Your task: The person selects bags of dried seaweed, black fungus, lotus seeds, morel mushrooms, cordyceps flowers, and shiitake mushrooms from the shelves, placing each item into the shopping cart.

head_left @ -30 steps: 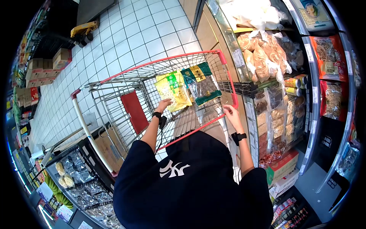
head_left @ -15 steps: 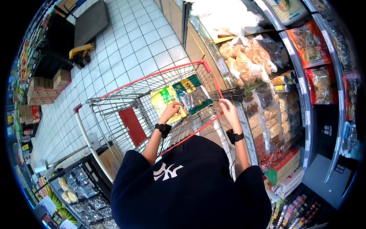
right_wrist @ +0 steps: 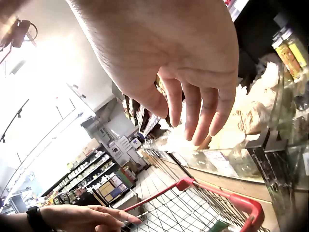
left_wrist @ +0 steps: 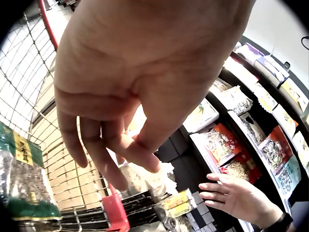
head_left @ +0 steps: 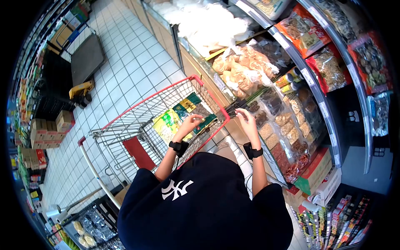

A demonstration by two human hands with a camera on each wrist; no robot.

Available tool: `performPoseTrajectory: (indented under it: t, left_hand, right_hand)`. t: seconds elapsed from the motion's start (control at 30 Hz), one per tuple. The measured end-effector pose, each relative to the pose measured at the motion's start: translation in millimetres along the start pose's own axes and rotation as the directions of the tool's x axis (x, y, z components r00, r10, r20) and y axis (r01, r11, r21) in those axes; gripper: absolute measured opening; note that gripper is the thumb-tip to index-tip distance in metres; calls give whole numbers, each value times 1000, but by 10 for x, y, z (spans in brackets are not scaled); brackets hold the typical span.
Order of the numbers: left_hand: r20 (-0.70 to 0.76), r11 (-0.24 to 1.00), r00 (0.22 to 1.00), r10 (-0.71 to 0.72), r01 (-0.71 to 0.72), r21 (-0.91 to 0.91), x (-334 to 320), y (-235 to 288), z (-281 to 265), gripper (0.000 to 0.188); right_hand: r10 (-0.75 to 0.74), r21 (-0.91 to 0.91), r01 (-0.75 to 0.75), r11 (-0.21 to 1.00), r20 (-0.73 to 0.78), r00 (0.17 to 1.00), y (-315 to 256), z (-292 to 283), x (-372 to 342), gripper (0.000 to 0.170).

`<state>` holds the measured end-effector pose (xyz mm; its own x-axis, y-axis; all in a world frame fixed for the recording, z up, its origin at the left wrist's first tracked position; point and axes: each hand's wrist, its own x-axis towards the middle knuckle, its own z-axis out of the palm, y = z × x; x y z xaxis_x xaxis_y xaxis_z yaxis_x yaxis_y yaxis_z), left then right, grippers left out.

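In the head view my left hand (head_left: pixel 190 126) hovers above the shopping cart (head_left: pixel 198 79), fingers loosely bent and holding nothing. Below it in the basket lie a yellow bag (head_left: pixel 165 126) with green print and a dark green bag (head_left: pixel 192 100) with a clear window of dark dried food. My left hand overlaps both bags in this view. My right hand (head_left: pixel 248 124) is raised just beyond the cart's red rim, beside the display case. Its fingers (right_wrist: pixel 193 108) hang relaxed with nothing between them in the right wrist view.
To the right, a display case holds knotted plastic bags of brown goods (head_left: pixel 246 68) and trays of dried foods (head_left: pixel 287 129). Shelves with red packets (head_left: pixel 302 31) curve beyond. Black bars (right_wrist: pixel 273 159) stand close to the cart. A flat trolley (head_left: pixel 87 58) and cartons (head_left: pixel 43 132) stand left.
My left hand has risen from the yellow bag and moved right, over the green bag. My right hand has moved away from the cart's rim. The view has turned toward the shelves.
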<state>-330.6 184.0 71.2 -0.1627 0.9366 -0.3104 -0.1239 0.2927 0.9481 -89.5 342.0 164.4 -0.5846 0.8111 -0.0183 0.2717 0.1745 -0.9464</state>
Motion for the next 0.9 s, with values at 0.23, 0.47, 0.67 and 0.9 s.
performPoseTrajectory:
  t: [0.23,0.47,0.67,0.9]
  left_hand:
    - [-56,966,975,215,-221,-130,445,919,339,23]
    - [-37,929,935,353,-355,-101,767,1348,709,26]
    - [29,916,921,389,-384,-115,851,1749,1182,25]
    - [104,894,892,441,-426,-136,834,1908,1490,24]
  right_hand:
    - [-95,159,129,979,-204,974,-535,-478,-12,21]
    - [-139,205,217,954,-337,931,-1031,-983,-280,22]
    - [-122,151,213,965,-460,880,-1211,-1399,-660,22]
    - [-105,115,229,966,-639,762,-1245,-1630,-1138,22]
